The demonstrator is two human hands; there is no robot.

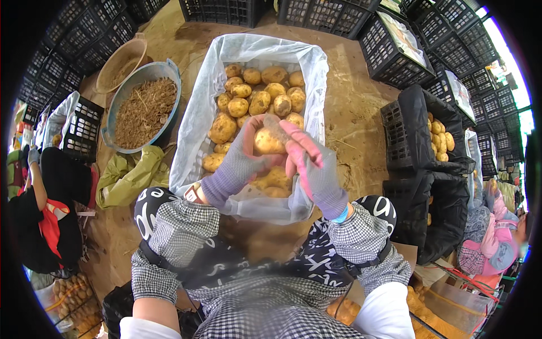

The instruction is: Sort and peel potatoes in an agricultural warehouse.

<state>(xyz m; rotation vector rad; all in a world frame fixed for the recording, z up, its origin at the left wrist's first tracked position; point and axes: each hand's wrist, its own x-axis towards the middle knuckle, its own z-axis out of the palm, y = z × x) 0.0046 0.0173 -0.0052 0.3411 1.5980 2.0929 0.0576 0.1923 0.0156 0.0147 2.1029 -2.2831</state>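
Both of my hands wear grey and pink gloves and are above a crate lined with white cloth (315, 84). My left hand (241, 156) is curled around a potato (269, 141), its thumb below and its fingers along the far left side. My right hand (311, 159) lies against the potato's right side, with the fingertips at its upper edge; whether it grips cannot be told. The fingertips are partly blurred. Many loose potatoes (259, 103) lie in the crate, mostly beyond my hands, and some show under my wrists.
A blue tub (178, 91) of dry brown debris and a tan basin (123, 63) stand left, near a green sack (131, 176). Black-lined crates (398, 140) with potatoes stand right. Crates line the far side. People sit at both sides.
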